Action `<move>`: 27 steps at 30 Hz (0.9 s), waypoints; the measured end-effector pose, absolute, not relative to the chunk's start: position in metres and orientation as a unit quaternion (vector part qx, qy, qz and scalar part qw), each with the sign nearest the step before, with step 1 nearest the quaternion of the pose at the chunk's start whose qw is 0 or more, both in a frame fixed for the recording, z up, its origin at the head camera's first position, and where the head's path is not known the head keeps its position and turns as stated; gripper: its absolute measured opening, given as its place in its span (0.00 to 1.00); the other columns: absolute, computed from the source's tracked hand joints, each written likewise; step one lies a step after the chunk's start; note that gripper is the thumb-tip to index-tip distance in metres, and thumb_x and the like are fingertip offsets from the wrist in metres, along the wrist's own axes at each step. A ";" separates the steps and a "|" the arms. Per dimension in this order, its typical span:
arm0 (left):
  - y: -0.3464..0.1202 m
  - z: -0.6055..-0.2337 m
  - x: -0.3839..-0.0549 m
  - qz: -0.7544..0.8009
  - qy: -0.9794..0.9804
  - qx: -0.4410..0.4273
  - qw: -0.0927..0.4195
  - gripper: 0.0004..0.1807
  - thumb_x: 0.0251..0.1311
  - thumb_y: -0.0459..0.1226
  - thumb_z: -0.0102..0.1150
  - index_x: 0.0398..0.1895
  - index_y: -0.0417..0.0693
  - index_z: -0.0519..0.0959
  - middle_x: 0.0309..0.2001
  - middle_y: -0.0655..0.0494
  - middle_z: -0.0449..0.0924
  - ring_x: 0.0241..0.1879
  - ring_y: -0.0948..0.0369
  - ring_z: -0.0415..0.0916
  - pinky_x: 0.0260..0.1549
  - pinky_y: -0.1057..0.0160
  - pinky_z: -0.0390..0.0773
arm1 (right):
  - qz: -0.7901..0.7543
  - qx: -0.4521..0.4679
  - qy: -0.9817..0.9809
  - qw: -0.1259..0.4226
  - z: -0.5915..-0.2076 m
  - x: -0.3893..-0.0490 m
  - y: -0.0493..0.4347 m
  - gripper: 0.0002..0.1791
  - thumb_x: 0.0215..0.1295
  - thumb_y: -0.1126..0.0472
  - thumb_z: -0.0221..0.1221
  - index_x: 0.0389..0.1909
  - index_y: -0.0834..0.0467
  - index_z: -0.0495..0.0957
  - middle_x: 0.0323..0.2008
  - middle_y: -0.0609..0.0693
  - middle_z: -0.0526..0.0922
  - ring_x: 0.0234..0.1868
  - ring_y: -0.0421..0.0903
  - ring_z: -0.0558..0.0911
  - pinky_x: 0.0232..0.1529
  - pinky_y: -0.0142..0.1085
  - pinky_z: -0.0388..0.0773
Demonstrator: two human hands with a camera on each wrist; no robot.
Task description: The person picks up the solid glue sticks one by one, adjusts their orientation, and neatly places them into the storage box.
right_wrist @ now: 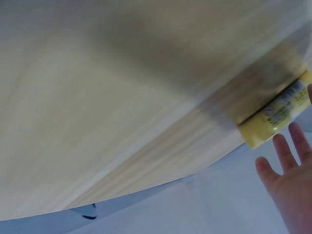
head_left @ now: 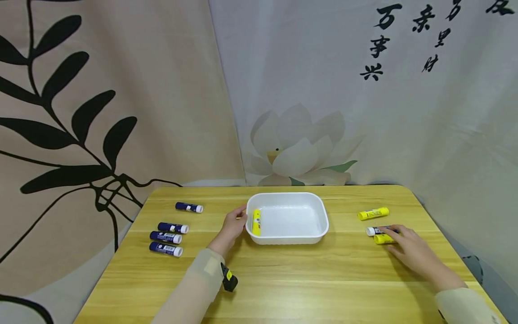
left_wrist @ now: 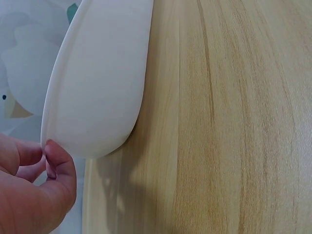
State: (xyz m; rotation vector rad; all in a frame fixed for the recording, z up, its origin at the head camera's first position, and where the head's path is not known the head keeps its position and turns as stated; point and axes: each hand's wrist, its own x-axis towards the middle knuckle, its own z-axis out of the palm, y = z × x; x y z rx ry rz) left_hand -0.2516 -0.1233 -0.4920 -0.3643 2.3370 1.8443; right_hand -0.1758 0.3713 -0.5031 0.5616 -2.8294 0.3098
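Observation:
A white plastic basin (head_left: 283,240) stands mid-table with one yellow glue stick (head_left: 256,222) lying inside by its left wall. My left hand (head_left: 231,228) pinches the basin's left rim between thumb and fingers; the left wrist view shows this grip close up. On the right side of the table, my right hand (head_left: 413,252) reaches over a dark blue glue stick with a white cap (head_left: 371,231) and a yellow glue stick (head_left: 382,239), partly covering both. In the right wrist view its fingers are spread, fingertips right beside the yellow stick (right_wrist: 273,117).
Another yellow glue stick (head_left: 373,213) lies just behind the right hand's pair. Several dark blue glue sticks with white caps (head_left: 166,249) lie at the table's left. A printed curtain (head_left: 182,90) hangs behind the wooden table (head_left: 291,279).

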 end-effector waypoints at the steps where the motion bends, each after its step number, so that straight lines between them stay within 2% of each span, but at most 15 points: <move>1: -0.123 -0.492 -0.251 0.613 0.777 -0.121 0.071 0.22 0.70 0.34 0.45 0.67 0.50 0.68 0.49 0.48 0.67 0.38 0.58 0.68 0.38 0.63 0.75 | 0.102 0.195 -0.967 0.124 -0.504 -0.176 0.373 0.33 0.51 0.64 0.68 0.61 0.52 0.71 0.51 0.59 0.73 0.48 0.61 0.75 0.44 0.60 0.72; 8: -0.124 -0.492 -0.251 0.614 0.777 -0.120 0.069 0.22 0.70 0.34 0.45 0.67 0.50 0.67 0.48 0.48 0.67 0.37 0.59 0.68 0.37 0.63 0.74 | 0.084 0.198 -0.971 0.103 -0.506 -0.177 0.380 0.35 0.50 0.68 0.67 0.62 0.50 0.71 0.45 0.57 0.75 0.44 0.57 0.75 0.39 0.54 0.75; 13: -0.125 -0.492 -0.251 0.612 0.779 -0.119 0.068 0.22 0.70 0.34 0.45 0.67 0.50 0.67 0.48 0.48 0.67 0.37 0.59 0.67 0.39 0.61 0.74 | 0.071 0.221 -0.967 0.109 -0.504 -0.179 0.381 0.33 0.49 0.71 0.67 0.59 0.50 0.73 0.43 0.54 0.75 0.41 0.53 0.75 0.37 0.51 0.77; 17: -0.124 -0.491 -0.251 0.608 0.782 -0.121 0.065 0.22 0.69 0.33 0.45 0.67 0.49 0.67 0.47 0.48 0.67 0.35 0.60 0.67 0.38 0.61 0.74 | 0.061 0.231 -0.967 0.093 -0.504 -0.181 0.380 0.32 0.51 0.72 0.64 0.59 0.50 0.74 0.47 0.56 0.76 0.45 0.55 0.76 0.42 0.54 0.76; 21: -0.124 -0.491 -0.252 0.608 0.782 -0.124 0.064 0.22 0.69 0.33 0.46 0.66 0.50 0.68 0.47 0.49 0.68 0.35 0.60 0.67 0.36 0.64 0.74 | 0.038 0.219 -0.973 0.061 -0.503 -0.181 0.379 0.31 0.56 0.69 0.62 0.61 0.46 0.72 0.53 0.58 0.77 0.50 0.59 0.74 0.46 0.58 0.74; 23: -0.123 -0.491 -0.252 0.609 0.781 -0.123 0.061 0.22 0.69 0.33 0.46 0.66 0.49 0.68 0.47 0.48 0.68 0.34 0.60 0.67 0.35 0.65 0.73 | 0.030 0.220 -0.973 0.061 -0.504 -0.180 0.380 0.31 0.57 0.67 0.63 0.62 0.45 0.71 0.53 0.58 0.78 0.51 0.59 0.74 0.47 0.58 0.74; 27: -0.122 -0.491 -0.252 0.609 0.782 -0.120 0.058 0.22 0.68 0.32 0.46 0.66 0.49 0.69 0.46 0.48 0.68 0.33 0.61 0.68 0.33 0.65 0.74 | 0.041 0.231 -0.967 0.096 -0.505 -0.179 0.379 0.32 0.55 0.67 0.64 0.62 0.47 0.71 0.52 0.56 0.78 0.49 0.57 0.75 0.46 0.56 0.74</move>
